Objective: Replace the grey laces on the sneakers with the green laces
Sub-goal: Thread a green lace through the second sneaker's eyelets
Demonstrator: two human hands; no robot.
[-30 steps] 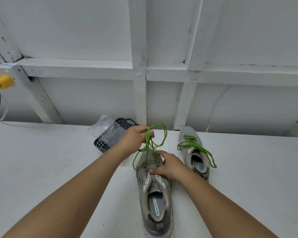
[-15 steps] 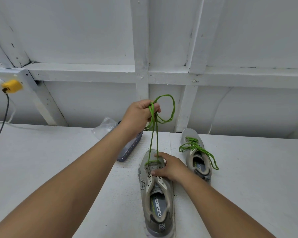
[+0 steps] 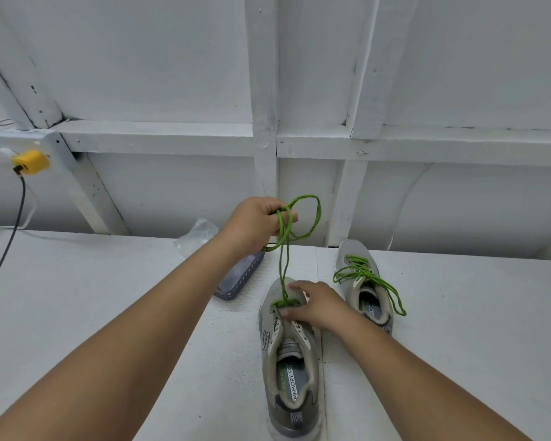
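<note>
The left hand is hovering above the tabletop with its fingers curling tight around a green lace, gripping it so that a loop is sticking out to the right and two strands are running straight down to the near sneaker. The right hand is resting on that sneaker's front, fingers loosely spread and pressing on the upper beside the lowest eyelets, where the lace is crossing.

Two grey mesh sneakers are lying on the white, grainy tabletop, toes pointing away. The far sneaker, just to the right, is already carrying a second green lace, its ends trailing loose over the side. So two green cords are showing, both thin and round.

Behind the left wrist one dark perforated basket is sitting, with one crumpled clear plastic bag at it. One yellow plug with a dark cable is hanging on the white boarded wall.
</note>
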